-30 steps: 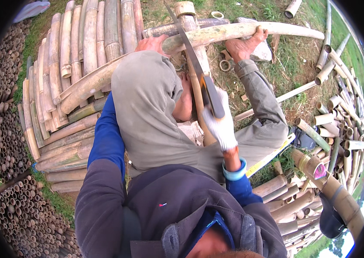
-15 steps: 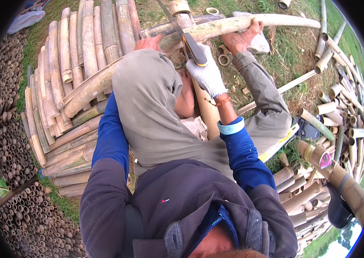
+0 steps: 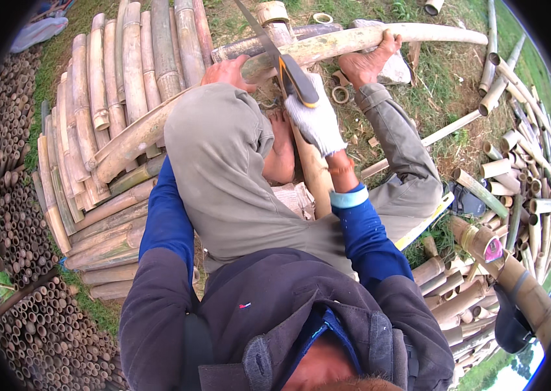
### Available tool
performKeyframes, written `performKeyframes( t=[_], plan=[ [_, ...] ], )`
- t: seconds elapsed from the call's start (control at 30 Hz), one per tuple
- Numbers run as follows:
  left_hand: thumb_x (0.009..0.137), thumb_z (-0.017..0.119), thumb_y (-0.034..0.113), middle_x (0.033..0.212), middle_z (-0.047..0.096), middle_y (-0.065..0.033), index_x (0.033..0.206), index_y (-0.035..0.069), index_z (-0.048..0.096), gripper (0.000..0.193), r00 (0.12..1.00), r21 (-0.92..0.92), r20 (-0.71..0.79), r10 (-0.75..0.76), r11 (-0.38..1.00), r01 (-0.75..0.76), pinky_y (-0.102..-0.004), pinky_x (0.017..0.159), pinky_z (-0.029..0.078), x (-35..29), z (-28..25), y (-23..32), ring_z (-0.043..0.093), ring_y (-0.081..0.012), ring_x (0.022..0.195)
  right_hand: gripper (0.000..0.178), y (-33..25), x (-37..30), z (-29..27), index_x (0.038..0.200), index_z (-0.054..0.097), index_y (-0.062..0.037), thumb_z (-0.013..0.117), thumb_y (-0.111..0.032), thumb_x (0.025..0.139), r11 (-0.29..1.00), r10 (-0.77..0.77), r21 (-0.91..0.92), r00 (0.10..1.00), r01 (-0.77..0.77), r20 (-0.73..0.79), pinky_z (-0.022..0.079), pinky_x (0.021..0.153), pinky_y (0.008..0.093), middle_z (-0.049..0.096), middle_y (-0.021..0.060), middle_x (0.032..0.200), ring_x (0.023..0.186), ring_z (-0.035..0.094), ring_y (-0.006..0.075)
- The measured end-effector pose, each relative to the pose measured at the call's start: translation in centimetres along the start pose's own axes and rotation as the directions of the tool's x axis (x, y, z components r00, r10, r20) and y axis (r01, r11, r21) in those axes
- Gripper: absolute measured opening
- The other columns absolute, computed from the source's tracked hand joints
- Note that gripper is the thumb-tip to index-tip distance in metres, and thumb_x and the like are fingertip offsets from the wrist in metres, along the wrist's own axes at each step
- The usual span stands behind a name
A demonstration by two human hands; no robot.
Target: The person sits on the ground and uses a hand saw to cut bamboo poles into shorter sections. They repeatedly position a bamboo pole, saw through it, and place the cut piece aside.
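A long pale bamboo pole (image 3: 353, 40) lies crosswise in front of me, partly hidden by my left knee. My left hand (image 3: 228, 72) is closed over it just beyond that knee. In my right hand (image 3: 318, 120), which wears a white knitted glove, is the black and orange handle of a hand saw (image 3: 264, 40). The saw's blade crosses the pole to the right of my left hand, its tip running past the top of the picture. My bare right foot (image 3: 368, 64) presses its toes against the pole. A short upright bamboo stub (image 3: 271, 12) stands behind the blade.
Split bamboo lengths (image 3: 133, 65) lie side by side at the left. Stacked bamboo with round ends (image 3: 54, 332) fills the far left. Cut bamboo pieces (image 3: 464, 300) are heaped at the right, near a thick bamboo post (image 3: 516, 280). Bamboo rings (image 3: 340, 95) lie on the grass.
My gloved right hand and the saw have shifted slightly toward me, the blade still across the pole. My left hand stays on the pole, and my left knee has moved a little left.
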State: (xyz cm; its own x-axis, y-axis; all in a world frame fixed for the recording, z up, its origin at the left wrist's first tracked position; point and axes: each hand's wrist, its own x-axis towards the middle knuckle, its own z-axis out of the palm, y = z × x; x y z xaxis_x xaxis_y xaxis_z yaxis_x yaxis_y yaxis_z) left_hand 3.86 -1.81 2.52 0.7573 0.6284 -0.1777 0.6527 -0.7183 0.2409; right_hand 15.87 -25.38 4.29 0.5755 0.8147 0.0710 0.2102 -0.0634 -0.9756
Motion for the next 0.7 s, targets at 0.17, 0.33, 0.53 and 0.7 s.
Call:
performKeyframes(
  t=[0.17, 0.33, 0.53, 0.7],
  plan=[
    [0.073, 0.087, 0.047, 0.112, 0.079, -0.0222, 0.15, 0.017, 0.061, 0.087, 0.998, -0.037, -0.042, 0.039, 0.998, -0.041, -0.05, 0.1, 0.059, 0.4, 0.7, -1.6, 0.075, -0.0416, 0.111, 0.049, -2.0, -5.0, -1.4, 0.136, 0.057, -0.002, 0.076, -0.008, 0.091, 1.0, 0.02, -0.022, 0.998, -0.019, 0.053, 0.053, 0.098, 0.0357, 0.067, 0.0148, 0.119, 0.107, 0.066, 0.0248],
    [0.073, 0.088, 0.044, 0.114, 0.079, -0.0208, 0.147, 0.017, 0.062, 0.083, 0.999, -0.069, -0.031, 0.041, 0.997, -0.043, -0.0501, 0.1, 0.059, -0.5, 1.1, -1.6, 0.075, -0.0417, 0.11, 0.065, -5.6, -21.0, -7.6, 0.152, 0.046, 0.0003, 0.064, 0.0, 0.09, 0.962, 0.102, -0.264, 0.99, -0.073, 0.099, 0.047, 0.112, 0.0381, 0.059, 0.016, 0.137, 0.124, 0.061, 0.0268],
    [0.074, 0.088, 0.041, 0.125, 0.077, -0.0195, 0.148, 0.017, 0.06, 0.083, 0.996, -0.052, -0.062, 0.064, 0.996, -0.067, -0.0511, 0.101, 0.059, -0.1, 2.9, 0.0, 0.074, -0.0416, 0.113, 0.051, -1.6, -10.0, -3.8, 0.144, 0.052, -0.0039, 0.069, -0.005, 0.096, 0.993, 0.114, -0.033, 0.993, -0.114, -0.018, 0.051, 0.103, 0.0347, 0.063, 0.0152, 0.123, 0.112, 0.064, 0.026],
    [0.073, 0.09, 0.037, 0.115, 0.078, -0.022, 0.145, 0.014, 0.063, 0.081, 0.97, -0.037, -0.235, 0.063, 0.997, -0.073, -0.05, 0.101, 0.058, -0.8, 2.9, -1.3, 0.074, -0.0408, 0.111, 0.042, -0.2, -2.4, -0.1, 0.133, 0.055, -0.0037, 0.071, -0.008, 0.095, 0.998, 0.02, -0.058, 1.0, -0.02, 0.016, 0.053, 0.095, 0.0387, 0.064, 0.0158, 0.116, 0.103, 0.064, 0.0265]
  ],
)
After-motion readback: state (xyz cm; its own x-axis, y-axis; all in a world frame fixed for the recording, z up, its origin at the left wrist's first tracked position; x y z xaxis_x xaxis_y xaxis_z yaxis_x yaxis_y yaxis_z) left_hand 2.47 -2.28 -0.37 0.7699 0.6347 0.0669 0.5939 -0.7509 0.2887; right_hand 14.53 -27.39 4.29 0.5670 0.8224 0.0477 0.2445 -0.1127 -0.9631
